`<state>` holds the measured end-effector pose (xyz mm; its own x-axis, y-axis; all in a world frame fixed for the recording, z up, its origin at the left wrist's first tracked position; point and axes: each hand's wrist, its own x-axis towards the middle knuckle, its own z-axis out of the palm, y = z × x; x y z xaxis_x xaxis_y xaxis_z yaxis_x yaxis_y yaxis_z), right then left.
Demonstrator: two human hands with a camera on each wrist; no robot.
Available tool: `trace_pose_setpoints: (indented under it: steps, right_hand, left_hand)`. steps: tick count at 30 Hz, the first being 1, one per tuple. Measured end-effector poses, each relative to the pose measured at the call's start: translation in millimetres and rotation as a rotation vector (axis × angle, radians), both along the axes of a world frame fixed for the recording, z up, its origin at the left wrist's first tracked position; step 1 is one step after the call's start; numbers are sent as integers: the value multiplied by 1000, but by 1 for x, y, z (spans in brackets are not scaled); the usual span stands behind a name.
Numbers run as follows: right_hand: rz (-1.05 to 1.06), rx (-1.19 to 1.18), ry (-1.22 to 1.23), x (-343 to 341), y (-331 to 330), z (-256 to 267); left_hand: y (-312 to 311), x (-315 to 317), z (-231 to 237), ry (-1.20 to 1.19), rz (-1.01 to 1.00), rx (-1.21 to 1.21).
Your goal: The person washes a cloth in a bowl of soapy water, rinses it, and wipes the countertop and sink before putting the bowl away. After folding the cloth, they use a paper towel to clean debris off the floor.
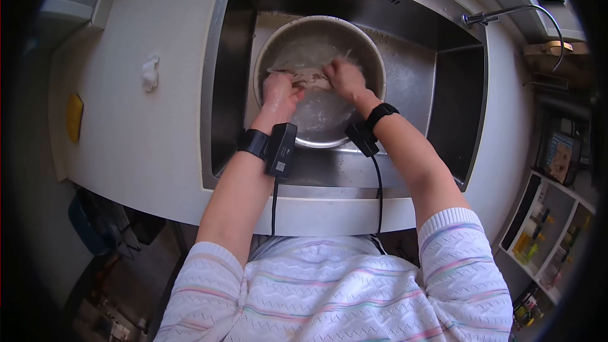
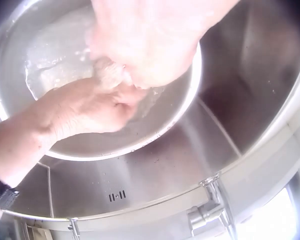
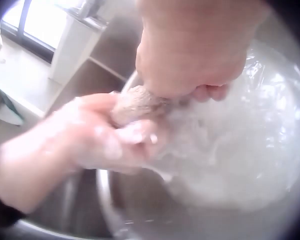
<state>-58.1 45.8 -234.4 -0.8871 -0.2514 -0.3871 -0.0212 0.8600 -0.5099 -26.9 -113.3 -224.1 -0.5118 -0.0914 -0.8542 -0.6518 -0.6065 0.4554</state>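
Observation:
A round metal basin (image 1: pixel 320 144) with cloudy water stands in the sink. Over the water, a pale, wrinkled, wet item (image 1: pixel 310 78) stretches between both hands; what it is I cannot tell. The left hand (image 1: pixel 278 92) grips its left part, and in the right wrist view the item (image 3: pixel 140 106) sits between that hand's thumb and fingers. The right hand (image 1: pixel 345 79) has curled fingers on the other end, slightly blurred. Seen from the left wrist, a lump of the item (image 2: pixel 109 73) shows between the two hands.
The steel sink (image 1: pixel 405 76) surrounds the basin, with a faucet (image 1: pixel 484 18) at its back right corner. A crumpled white piece (image 1: pixel 150 74) and a yellow sponge-like object (image 1: pixel 75 117) lie on the left counter (image 1: pixel 171 107). Shelves with bottles stand at the right.

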Motion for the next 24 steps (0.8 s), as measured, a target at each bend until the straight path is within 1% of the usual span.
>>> trace_pose_setpoints:
  steps: [2, 3, 4, 6, 7, 8, 9, 10, 11, 12, 13, 14, 15, 16, 17, 18, 19, 20, 21, 22, 23, 24]
  right_hand:
    - [-288, 57, 126, 1, 11, -9]
    - [-124, 40, 145, 13, 7, -9]
    - [59, 51, 9, 18, 2, -10]
    - [367, 74, 70, 17, 5, -11]
    - [364, 72, 70, 12, 5, -12]
    - [87, -67, -61, 2, 7, -13]
    - [-192, -204, -188, -5, 8, -9]
    - [-194, -198, -187, -1, 0, 5]
    - [-259, -448, -313, 9, -18, 27]
    - [-320, -703, -436, 17, -35, 47]
    - [-319, -704, -435, 23, -46, 61]
    - [-294, -766, -365, 28, -55, 74]
    - [-271, -827, -292, 30, -62, 79]
    - [-274, -827, -289, 32, -67, 74]
    - [-206, -703, -121, 34, -70, 67]
    - [-136, -578, 42, 35, -74, 63]
    - [-126, -492, 54, 35, -75, 61]
    - [-125, -492, 52, 31, -75, 57]
    - [-68, -369, 112, 26, -74, 49]
    - [-13, -245, 173, 21, -71, 40]
    - [-15, -246, 176, 14, -66, 31]
    - [-21, -210, 186, 7, -62, 27]
  left_hand:
    - [-1, 0, 0, -6, 32, -15]
    - [-2, 0, 6, -19, -39, 5]
    - [-3, -1, 13, -31, -110, 24]
    - [0, 0, 21, -51, -108, 32]
    - [1, 0, 22, -73, -106, 43]
    - [0, -1, 19, -72, -107, 43]
    - [-1, -2, 12, -98, -125, 96]
    - [0, -3, 7, -126, -143, 152]
    - [3, -3, 9, -126, -143, 158]
    - [4, -2, 14, -120, -94, 175]
    - [3, -1, 17, -114, -45, 189]
    - [0, 2, 8, -112, -45, 186]
    - [-5, 7, -10, 40, -45, 299]
    - [-7, 10, -14, 193, -46, 413]
    - [-6, 12, -18, 193, -47, 415]
    - [-4, 13, -14, 189, 9, 411]
    - [-1, 14, -11, 186, 65, 406]
    - [1, 15, -8, 183, 122, 400]
    - [5, 15, -10, 180, 124, 399]
    - [9, 13, -11, 93, 100, 276]
    - [12, 10, -12, 11, 73, 152]
    - [12, 7, -10, 17, 67, 149]
